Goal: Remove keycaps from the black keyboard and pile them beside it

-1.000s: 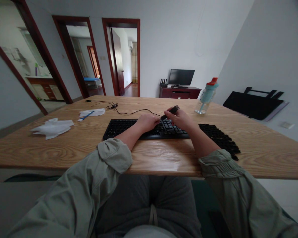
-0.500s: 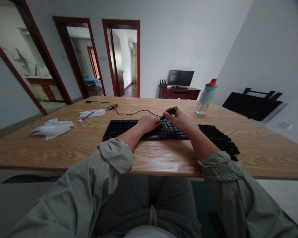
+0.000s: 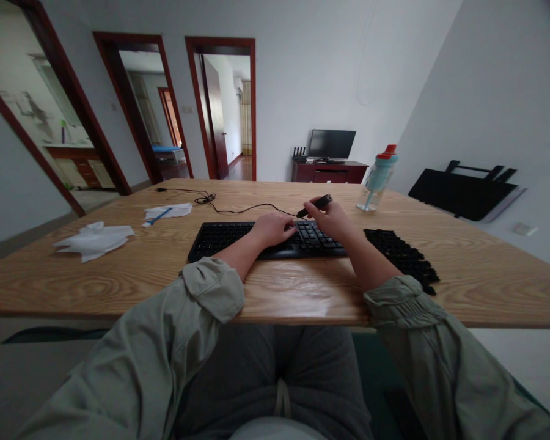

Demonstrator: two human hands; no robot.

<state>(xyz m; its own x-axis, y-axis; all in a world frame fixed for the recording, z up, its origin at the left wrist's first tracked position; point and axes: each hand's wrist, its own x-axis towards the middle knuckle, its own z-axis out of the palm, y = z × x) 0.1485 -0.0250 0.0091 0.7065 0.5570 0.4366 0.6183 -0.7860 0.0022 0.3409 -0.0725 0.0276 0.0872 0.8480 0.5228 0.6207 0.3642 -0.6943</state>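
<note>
A black keyboard (image 3: 321,239) lies on the wooden table, key side up. My left hand (image 3: 271,230) rests over its middle, thumb and forefinger slightly apart with nothing visible between them. Above the number pad, my right hand (image 3: 332,218) is closed around a short black hand tool (image 3: 319,204). The tool slants, its thicker end up to the right and its narrow end down to the left, near the keyboard's back edge. Its exact kind is too small to tell. Right of the keyboard lies a patch of loose black keycaps (image 3: 401,256), partly behind my right forearm.
A thin cable (image 3: 252,211) runs from the keyboard to a coiled bundle at the back left. White tissues (image 3: 94,240) and a blue-handled brush (image 3: 158,216) lie on the left of the table (image 3: 284,293). A water bottle (image 3: 376,181) stands at the back right.
My left thumb and forefinger have parted and drawn slightly away from the tool's narrow end. The tool has lifted a little in my right hand. The view has shifted slightly.
</note>
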